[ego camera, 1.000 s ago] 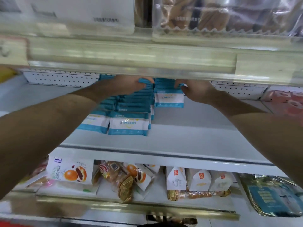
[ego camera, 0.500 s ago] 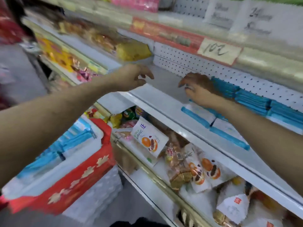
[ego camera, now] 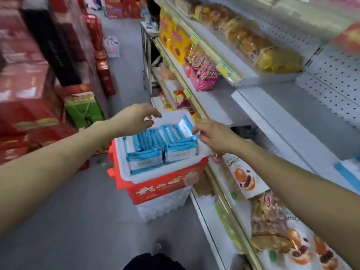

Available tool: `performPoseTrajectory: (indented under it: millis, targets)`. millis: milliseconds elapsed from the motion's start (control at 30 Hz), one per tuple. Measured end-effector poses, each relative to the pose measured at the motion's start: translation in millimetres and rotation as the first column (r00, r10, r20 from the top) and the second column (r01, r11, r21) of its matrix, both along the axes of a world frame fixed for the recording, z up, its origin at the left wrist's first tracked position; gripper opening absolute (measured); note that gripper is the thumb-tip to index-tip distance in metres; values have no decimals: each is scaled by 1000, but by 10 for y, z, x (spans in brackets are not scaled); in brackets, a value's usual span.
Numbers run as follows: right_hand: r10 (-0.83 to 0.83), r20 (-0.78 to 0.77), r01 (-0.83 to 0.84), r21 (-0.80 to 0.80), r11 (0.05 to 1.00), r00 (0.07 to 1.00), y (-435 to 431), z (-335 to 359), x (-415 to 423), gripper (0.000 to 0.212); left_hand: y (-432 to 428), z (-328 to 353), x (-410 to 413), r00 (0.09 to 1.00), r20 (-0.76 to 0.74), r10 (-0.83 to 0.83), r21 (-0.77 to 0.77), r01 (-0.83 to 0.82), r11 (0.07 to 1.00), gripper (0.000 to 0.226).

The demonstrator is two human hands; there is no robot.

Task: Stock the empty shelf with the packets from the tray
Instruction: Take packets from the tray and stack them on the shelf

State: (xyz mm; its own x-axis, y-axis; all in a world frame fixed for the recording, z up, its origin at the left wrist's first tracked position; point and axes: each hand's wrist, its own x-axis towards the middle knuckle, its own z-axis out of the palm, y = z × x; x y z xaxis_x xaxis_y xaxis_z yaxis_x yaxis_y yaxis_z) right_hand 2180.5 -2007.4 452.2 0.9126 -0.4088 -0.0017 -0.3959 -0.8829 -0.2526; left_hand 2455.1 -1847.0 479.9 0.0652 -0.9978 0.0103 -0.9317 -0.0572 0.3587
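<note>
Red cardboard, one box [ego camera: 165,189], carries the single white tray [ego camera: 153,173] at our 12 o'clock, and the packets [ego camera: 146,160] stand on edge inside it in two rows. We make out about a dozen blue edges; blur hides the exact number.

Our right hand [ego camera: 214,136] is at the tray's 2 o'clock edge with its fingertips at the corner of the right row. We cannot tell whether its grip has closed on a packet. Our left hand [ego camera: 134,118] hovers over the 11 o'clock corner with its grip released, fingers spread and holding nothing.

As we judge it, the step is picking up the next handful. We should bring the left hand down on the far side of a row and squeeze several packets between both palms, so they lift as one block and don't fan out. The far packet [ego camera: 185,123] leans loose, so we should gather it in first.

Beyond, at 2 o'clock, the one pale shelf [ego camera: 282,117] lies mostly bare, with one blue-edged packet [ego camera: 345,172] showing at its right end.
</note>
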Motion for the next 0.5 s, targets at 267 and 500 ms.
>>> performPoseTrajectory:
  millis: [267,500]
  targets:
    - [97,-306,-48,165,985,947,-10,-617,565,26,532,-748,268,999,-17,30,128,-27,991,36]
    - [167,-360,-94,212,973,918,-75,-656,696,27,450,-1132,197,992,2,-127,243,123,962,38]
